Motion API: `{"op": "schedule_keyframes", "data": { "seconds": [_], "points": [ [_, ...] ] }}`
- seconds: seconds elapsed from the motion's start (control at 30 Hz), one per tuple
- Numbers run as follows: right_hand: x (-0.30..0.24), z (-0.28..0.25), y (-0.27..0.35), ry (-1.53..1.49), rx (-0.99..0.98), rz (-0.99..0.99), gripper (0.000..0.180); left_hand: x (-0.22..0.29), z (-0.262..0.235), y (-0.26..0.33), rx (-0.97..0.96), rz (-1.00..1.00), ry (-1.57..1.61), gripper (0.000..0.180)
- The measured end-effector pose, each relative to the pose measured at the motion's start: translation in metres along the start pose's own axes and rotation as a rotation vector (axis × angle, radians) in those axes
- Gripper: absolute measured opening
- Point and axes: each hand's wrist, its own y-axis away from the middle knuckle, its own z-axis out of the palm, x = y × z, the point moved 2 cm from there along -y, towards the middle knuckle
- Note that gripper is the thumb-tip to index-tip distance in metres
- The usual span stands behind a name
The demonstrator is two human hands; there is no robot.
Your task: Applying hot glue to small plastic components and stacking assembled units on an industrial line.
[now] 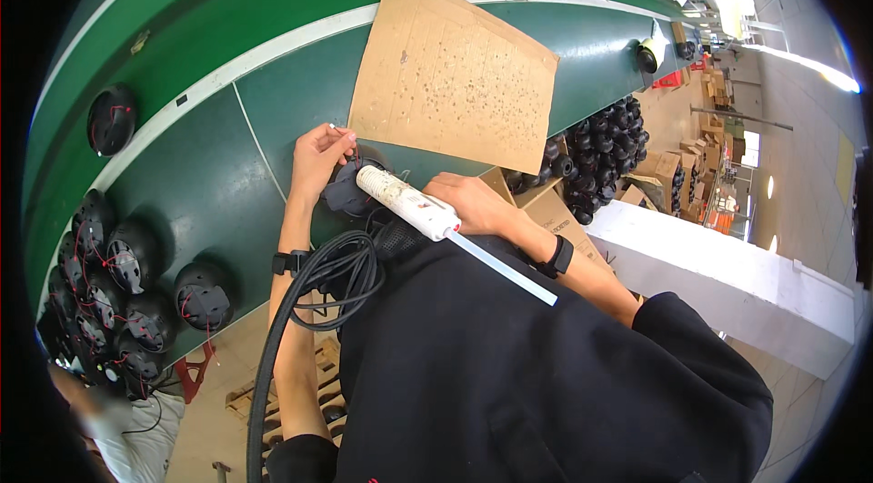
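My right hand [468, 199] is wrapped round a white hot glue gun [405, 201], whose nose points up and to the left. A long translucent glue stick [505, 269] sticks out of its rear end. Below the nose lies a black rounded housing [346, 190], partly covered by the gun and by my left hand [320, 155]. The fingertips of that left hand are pinched together beside the housing. A small whitish tip shows at them, and a thin red wire seems to run nearby; what they hold is too small to name.
A stained cardboard sheet [455, 74] lies on the green bench [200, 165]. Several black round housings with red wires [132, 256] crowd the left, near another person's light sleeve [145, 437]. A coiled black cable [341, 278] hangs by my left forearm. Black round parts [605, 146] are heaped at right.
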Motion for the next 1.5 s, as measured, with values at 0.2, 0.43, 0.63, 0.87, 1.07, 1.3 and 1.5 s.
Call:
{"op": "schedule_keyframes", "data": {
  "seconds": [0.2,0.43,0.63,0.87,1.07,1.3,1.5],
  "points": [
    [0.004,-0.001,-0.006,0.041,0.005,-0.006,0.024,-0.001,-0.003,-0.004,0.003,0.006,0.019,0.013],
    [0.004,-0.005,-0.005,0.054,-0.009,0.010,0.022,0.006,-0.005,0.002,0.014,0.020,0.011,0.013],
    [0.004,-0.005,-0.004,0.051,-0.010,0.023,0.022,0.014,-0.021,0.029,0.018,-0.032,0.035,0.014],
    [0.005,-0.005,-0.003,0.068,0.016,0.033,0.022,0.007,-0.037,0.062,-0.160,-0.135,0.004,0.011],
    [0.005,-0.006,-0.007,0.041,0.008,0.017,0.022,0.001,-0.039,0.066,-0.198,-0.154,-0.035,0.011],
    [0.006,-0.006,-0.008,0.054,-0.005,0.032,0.022,0.003,-0.038,0.065,-0.219,-0.134,-0.038,0.010],
    [0.004,-0.005,-0.007,0.064,-0.031,0.058,0.022,0.007,-0.035,0.069,-0.177,-0.092,0.010,0.010]
  ]
}}
